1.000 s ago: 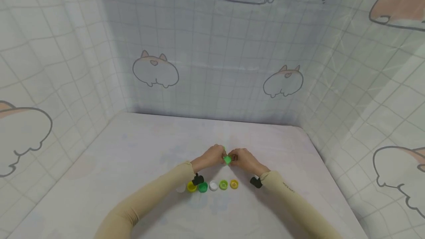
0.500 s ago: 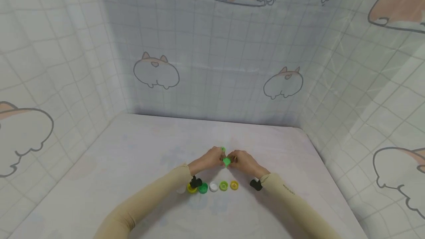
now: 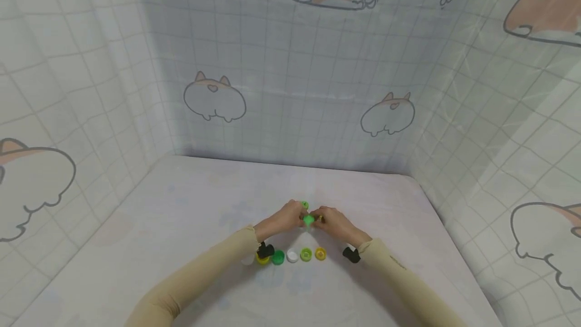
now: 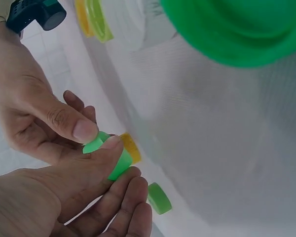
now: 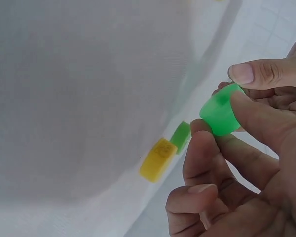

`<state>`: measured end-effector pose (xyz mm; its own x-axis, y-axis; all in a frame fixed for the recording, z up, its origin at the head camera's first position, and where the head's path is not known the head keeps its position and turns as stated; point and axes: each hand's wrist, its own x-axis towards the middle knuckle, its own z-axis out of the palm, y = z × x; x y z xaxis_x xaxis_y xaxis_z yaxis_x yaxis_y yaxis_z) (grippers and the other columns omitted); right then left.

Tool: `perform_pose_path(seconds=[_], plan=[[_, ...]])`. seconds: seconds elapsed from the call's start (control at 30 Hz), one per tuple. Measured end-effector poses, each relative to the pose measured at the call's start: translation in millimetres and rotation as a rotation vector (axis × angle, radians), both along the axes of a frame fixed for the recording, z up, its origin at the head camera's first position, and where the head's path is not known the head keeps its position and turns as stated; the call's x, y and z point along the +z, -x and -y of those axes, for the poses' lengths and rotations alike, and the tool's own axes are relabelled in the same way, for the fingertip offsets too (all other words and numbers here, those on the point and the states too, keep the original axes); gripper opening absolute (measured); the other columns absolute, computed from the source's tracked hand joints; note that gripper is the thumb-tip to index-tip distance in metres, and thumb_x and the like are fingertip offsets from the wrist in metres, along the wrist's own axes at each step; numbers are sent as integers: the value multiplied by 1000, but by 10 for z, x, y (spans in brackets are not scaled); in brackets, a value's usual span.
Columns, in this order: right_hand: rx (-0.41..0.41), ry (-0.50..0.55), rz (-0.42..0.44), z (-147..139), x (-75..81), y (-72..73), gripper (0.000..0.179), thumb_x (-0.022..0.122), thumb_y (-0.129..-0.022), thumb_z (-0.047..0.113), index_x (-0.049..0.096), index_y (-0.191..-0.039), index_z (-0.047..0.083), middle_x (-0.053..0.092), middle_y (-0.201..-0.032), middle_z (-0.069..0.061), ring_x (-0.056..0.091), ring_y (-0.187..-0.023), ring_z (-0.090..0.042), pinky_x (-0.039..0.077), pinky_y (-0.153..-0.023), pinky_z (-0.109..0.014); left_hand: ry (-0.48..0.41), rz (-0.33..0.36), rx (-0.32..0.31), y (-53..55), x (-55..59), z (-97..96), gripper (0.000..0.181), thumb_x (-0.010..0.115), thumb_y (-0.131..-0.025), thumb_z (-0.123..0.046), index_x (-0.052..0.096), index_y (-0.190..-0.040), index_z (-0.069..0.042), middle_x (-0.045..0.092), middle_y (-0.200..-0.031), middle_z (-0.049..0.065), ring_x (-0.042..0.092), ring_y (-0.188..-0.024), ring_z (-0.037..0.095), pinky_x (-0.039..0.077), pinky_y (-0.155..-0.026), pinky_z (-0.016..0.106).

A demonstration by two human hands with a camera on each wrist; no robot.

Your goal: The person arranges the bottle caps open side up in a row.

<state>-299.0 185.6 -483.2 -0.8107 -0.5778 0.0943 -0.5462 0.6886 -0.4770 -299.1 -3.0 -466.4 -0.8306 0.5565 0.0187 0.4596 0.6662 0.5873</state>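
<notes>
A bright green translucent cap [image 3: 308, 220] is pinched between both hands. My left hand [image 3: 289, 216] holds it with thumb and fingers; in the left wrist view the left thumb lies across the cap [image 4: 121, 164]. My right hand [image 3: 335, 222] pinches the other side, its thumb pressed against the edge in that view. From the right wrist, the cap [image 5: 220, 112] shows its smooth, rounded side, partly covered by the fingers. Just beyond the hands, a yellow cap [image 5: 158, 160] and a green cap [image 5: 180, 137] rest on the cloth.
Nearer the body runs a row of caps: a whitish one [image 3: 247, 259], a yellow one [image 3: 262, 261] partly behind the left wrist camera [image 3: 266, 251], then green [image 3: 278, 257], white [image 3: 292, 255], light green [image 3: 306, 254] and yellow-orange [image 3: 321, 254]. Printed cloth walls surround the table [image 3: 218, 180].
Both hands and the green cap between them have shifted slightly left and toward the body. The green cap lying beyond the left hand shows more fully. The row of caps keeps its arrangement.
</notes>
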Motion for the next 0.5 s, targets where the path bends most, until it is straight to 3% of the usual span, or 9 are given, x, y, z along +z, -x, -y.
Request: perform_pose_path(seconds=[0.3, 0.5], plan=[[12, -1, 13, 5, 39, -51, 29, 62, -94, 21, 68, -119, 7, 66, -99, 0, 58, -81, -7, 47, -67, -21, -15, -67, -35, -29, 13, 60, 19, 75, -79, 0, 74, -98, 3, 75, -85, 11, 56, -64, 4, 44, -56, 16], [13, 17, 10, -6, 32, -56, 28, 59, -96, 23, 68, -119, 8, 65, -98, 1, 56, -79, -7, 46, -66, -22, -76, -40, -40, -57, 38, 102, 15, 71, -82, 3, 74, -97, 4, 74, -80, 10, 49, -59, 4, 39, -53, 15]])
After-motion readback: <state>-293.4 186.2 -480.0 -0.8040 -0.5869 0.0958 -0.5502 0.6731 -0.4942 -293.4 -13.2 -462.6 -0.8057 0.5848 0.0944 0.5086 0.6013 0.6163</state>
